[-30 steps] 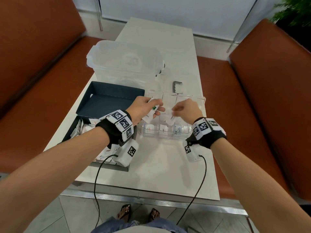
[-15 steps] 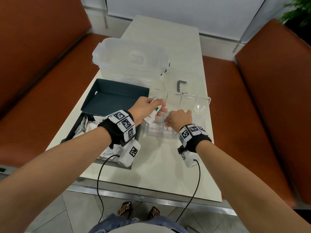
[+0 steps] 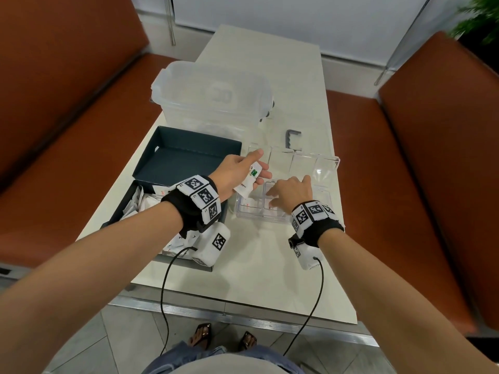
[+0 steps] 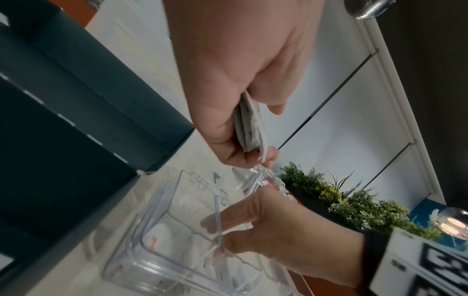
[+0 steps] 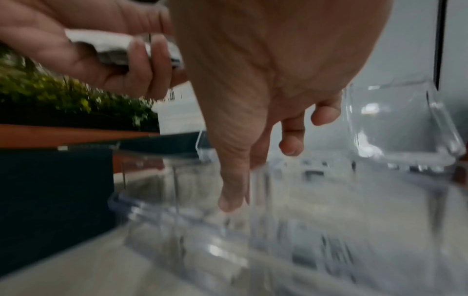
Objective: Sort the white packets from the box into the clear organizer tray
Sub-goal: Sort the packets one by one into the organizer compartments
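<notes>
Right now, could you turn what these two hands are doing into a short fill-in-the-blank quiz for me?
1. The left hand holds a stack of white ____.
2. The right hand reaches into the clear ____.
3. The dark box sits on the ____ side of the organizer tray.
4. More packets lie inside the dark ____.

Missing words: packets; tray; left; box

Glossy clear plastic organizer tray (image 3: 328, 164); matt dark cardboard box (image 3: 189, 157)

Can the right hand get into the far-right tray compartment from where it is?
Probably yes. The right hand hovers over the organizer tray; that compartment lies just beside it, lid open, nothing above it.
</notes>
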`<state>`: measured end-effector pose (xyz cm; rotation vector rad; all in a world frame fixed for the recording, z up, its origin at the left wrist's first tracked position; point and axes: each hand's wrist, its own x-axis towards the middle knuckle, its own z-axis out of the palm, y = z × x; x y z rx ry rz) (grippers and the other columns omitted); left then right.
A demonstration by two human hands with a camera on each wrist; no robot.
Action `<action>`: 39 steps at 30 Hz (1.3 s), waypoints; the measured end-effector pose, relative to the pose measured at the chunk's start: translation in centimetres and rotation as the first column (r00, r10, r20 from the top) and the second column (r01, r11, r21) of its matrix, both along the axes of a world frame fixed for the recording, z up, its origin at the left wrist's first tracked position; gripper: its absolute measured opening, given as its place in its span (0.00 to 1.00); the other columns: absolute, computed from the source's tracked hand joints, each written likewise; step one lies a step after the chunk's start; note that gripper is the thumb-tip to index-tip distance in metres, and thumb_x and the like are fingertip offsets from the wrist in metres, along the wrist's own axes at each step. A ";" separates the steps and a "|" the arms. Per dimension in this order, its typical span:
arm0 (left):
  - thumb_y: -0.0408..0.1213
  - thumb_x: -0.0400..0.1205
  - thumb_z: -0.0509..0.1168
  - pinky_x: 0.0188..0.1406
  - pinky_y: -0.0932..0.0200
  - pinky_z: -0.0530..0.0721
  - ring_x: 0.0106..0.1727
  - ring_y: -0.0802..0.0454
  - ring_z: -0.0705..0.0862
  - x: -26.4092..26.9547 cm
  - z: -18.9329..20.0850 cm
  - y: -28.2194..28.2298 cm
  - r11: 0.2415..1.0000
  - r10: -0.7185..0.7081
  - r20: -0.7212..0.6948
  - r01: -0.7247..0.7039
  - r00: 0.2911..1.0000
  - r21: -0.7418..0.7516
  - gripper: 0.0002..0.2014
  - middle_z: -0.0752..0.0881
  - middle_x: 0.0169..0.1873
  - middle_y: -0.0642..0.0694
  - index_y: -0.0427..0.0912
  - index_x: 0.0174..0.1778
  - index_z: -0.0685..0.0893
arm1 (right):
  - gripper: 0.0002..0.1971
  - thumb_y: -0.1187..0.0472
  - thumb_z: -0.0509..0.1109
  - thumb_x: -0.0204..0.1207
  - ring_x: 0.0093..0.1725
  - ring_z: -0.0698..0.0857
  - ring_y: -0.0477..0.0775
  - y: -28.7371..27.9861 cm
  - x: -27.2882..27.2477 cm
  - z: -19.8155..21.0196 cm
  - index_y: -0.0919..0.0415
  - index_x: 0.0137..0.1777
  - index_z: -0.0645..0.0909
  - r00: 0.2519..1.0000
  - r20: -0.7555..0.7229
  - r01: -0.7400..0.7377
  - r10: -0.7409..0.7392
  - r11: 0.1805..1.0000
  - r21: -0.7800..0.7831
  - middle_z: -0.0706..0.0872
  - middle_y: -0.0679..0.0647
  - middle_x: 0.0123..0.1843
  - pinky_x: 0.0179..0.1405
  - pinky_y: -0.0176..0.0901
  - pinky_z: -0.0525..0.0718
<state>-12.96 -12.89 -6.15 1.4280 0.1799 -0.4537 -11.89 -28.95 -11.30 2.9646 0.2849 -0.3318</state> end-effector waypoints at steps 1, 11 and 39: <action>0.52 0.85 0.62 0.34 0.62 0.85 0.33 0.51 0.84 0.0 0.1 0.0 1.000 0.008 -0.012 -0.008 1.000 -0.024 0.24 0.90 0.49 0.34 0.30 0.56 0.85 | 0.16 0.47 0.67 0.79 0.63 0.80 0.53 0.0 -0.3 0.7 0.40 0.66 0.81 1.000 0.028 0.008 -0.009 0.999 0.045 0.87 0.45 0.59 0.65 0.54 0.64; 0.49 0.89 0.54 0.32 0.60 0.86 0.31 0.51 0.84 0.5 1.5 -1.2 0.950 0.130 -0.108 -0.155 0.986 -0.272 0.22 0.87 0.38 0.40 0.32 0.59 0.83 | 0.25 0.52 0.77 0.72 0.34 0.89 0.46 3.3 -4.5 5.6 0.52 0.63 0.69 0.932 -0.104 0.202 -0.348 0.258 0.945 0.89 0.54 0.38 0.29 0.27 0.79; 0.33 0.84 0.64 0.48 0.56 0.90 0.56 0.43 0.88 -0.5 0.7 -1.1 0.981 -0.128 0.002 0.127 0.992 -0.147 0.16 0.87 0.59 0.33 0.28 0.66 0.80 | 0.05 0.64 0.78 0.71 0.28 0.87 0.42 -2.7 -2.2 7.6 0.63 0.45 0.86 0.934 0.019 0.133 -0.357 0.395 0.909 0.89 0.54 0.31 0.34 0.35 0.89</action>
